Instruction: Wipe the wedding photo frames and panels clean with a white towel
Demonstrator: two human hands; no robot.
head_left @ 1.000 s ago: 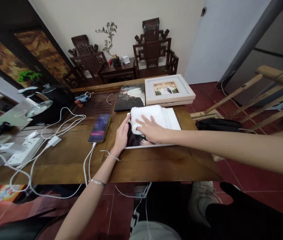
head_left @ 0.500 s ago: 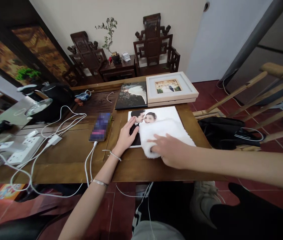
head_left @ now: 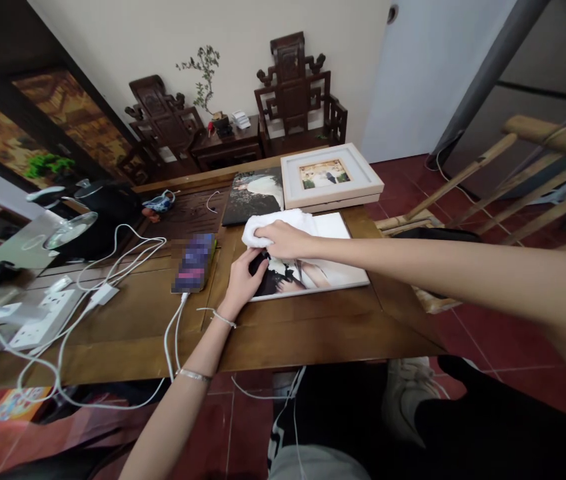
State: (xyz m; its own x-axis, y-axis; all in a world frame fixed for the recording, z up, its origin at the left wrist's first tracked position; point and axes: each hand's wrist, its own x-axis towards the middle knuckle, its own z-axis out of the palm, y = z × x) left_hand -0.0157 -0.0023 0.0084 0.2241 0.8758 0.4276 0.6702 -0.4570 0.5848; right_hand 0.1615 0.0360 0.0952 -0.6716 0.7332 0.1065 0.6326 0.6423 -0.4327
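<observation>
A glossy photo panel [head_left: 345, 263] lies flat on the wooden table [head_left: 313, 333], picture side up, with a dark suit and part of a small printed hand showing near its lower left. The right hand [head_left: 287, 240] reaches across it and has a folded white plush cloth [head_left: 280, 217] bunched in a closed grip, fingers curled into its near edge. The cloth lies over the far left part of the panel and hides the print there. The left hand [head_left: 243, 280] rests at the panel's left edge, loosely spread, thumb apart from the fingers and set over the print; it touches the panel without closing around it, and its fingertips are right beside the cloth.

Just beyond the panel lie a darker photo panel [head_left: 255, 197] showing a white gown and, to the right of that, a pale box frame [head_left: 331, 175] around a smaller picture. Left of the panel, a smartphone [head_left: 193, 263] lies with a white cable [head_left: 167, 340] plugged into its near end. Well apart, farther left of the panel, are a white power strip [head_left: 53, 319] and a black pot with a glass lid [head_left: 71, 230].
</observation>
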